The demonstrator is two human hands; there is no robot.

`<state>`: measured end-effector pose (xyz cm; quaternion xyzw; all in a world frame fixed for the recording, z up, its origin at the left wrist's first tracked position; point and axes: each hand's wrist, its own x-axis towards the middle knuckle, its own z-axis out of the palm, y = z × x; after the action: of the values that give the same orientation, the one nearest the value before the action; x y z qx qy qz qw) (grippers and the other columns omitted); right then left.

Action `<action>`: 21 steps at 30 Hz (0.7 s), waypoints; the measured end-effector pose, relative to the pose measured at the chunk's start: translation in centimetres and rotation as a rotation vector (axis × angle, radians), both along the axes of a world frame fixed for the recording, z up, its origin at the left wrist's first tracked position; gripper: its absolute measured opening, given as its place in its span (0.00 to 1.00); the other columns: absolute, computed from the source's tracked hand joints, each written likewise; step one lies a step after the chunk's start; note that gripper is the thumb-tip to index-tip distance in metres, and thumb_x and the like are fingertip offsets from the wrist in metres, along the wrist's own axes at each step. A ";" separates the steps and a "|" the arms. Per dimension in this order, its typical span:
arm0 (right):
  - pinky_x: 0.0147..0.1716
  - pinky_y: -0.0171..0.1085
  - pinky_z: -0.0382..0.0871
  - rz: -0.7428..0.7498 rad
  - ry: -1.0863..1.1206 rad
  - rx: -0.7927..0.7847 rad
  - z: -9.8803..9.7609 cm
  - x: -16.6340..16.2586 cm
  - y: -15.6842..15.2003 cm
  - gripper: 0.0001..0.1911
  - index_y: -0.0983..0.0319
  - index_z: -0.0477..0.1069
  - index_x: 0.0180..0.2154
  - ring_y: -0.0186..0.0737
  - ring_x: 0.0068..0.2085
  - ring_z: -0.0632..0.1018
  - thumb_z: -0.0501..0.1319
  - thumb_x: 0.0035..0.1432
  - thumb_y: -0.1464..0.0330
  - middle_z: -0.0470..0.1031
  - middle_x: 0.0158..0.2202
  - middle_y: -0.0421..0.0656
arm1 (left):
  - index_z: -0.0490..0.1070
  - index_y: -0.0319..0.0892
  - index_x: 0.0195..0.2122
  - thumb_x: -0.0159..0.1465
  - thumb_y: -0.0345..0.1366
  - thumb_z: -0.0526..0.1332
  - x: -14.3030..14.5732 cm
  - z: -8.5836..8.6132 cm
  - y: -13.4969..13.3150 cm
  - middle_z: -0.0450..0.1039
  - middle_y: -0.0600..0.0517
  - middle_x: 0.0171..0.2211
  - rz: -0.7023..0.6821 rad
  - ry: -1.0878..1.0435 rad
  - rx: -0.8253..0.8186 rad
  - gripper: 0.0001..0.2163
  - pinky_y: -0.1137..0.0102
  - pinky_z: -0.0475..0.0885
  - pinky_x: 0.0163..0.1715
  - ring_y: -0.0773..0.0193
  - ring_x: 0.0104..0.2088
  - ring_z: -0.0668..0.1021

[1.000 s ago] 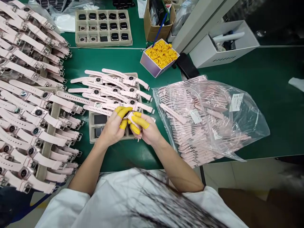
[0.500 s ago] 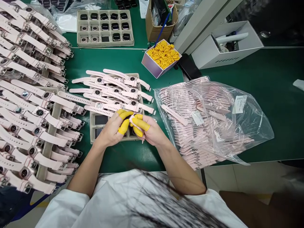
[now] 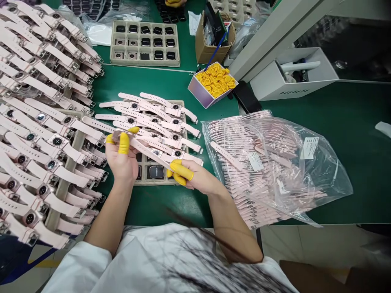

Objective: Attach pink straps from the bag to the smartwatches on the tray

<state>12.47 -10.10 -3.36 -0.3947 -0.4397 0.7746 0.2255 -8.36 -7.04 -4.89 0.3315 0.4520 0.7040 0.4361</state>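
Note:
My left hand, with yellow finger cots, grips the case end of a pink-strapped watch lifted over a beige tray. My right hand, also in yellow cots, pinches the strap's other end near the tray's right side. The strap stretches diagonally between both hands. Several finished pink watches lie in rows across the tray just beyond my fingers. Dark watch bodies show in the tray's pockets below the strap.
A large heap of pink watches on racks fills the left. A plastic bag of pink straps lies at right. A box of yellow finger cots, another tray of watch bodies, a cardboard box and a white bin stand behind.
My hands were together over the tray; now they have parted, the left moving up and left with the watch case, the strap drawn out between them. The view shifted slightly.

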 end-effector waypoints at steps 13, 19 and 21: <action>0.15 0.30 0.49 -0.191 0.157 0.013 -1.2 -1.6 -0.9 0.17 0.60 0.68 0.34 0.28 0.16 0.60 0.66 0.63 0.54 0.71 0.20 0.35 | 0.71 0.42 0.61 0.61 0.23 0.55 1.6 -0.7 -2.5 0.73 0.42 0.61 -0.669 0.793 0.199 0.26 0.56 0.71 0.63 0.52 0.61 0.75; 0.14 0.28 0.46 -0.325 0.261 -0.106 -1.0 -1.9 -0.6 0.14 0.60 0.67 0.31 0.27 0.15 0.54 0.67 0.60 0.60 0.64 0.16 0.31 | 0.69 0.43 0.61 0.64 0.24 0.53 1.4 -0.6 -2.5 0.73 0.42 0.59 -0.662 0.819 0.172 0.25 0.57 0.72 0.61 0.53 0.59 0.76; 0.13 0.27 0.46 -0.342 0.296 -0.125 -0.9 -2.1 -0.5 0.14 0.60 0.67 0.31 0.27 0.15 0.54 0.68 0.60 0.60 0.62 0.15 0.31 | 0.69 0.43 0.62 0.65 0.25 0.53 1.6 -0.6 -2.7 0.74 0.43 0.58 -0.650 0.803 0.140 0.24 0.58 0.72 0.61 0.54 0.58 0.76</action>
<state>10.39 -10.62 -4.31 -0.3589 -0.2795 0.8003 0.3907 -6.75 -9.69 -5.46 0.7271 0.4093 0.3779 0.4012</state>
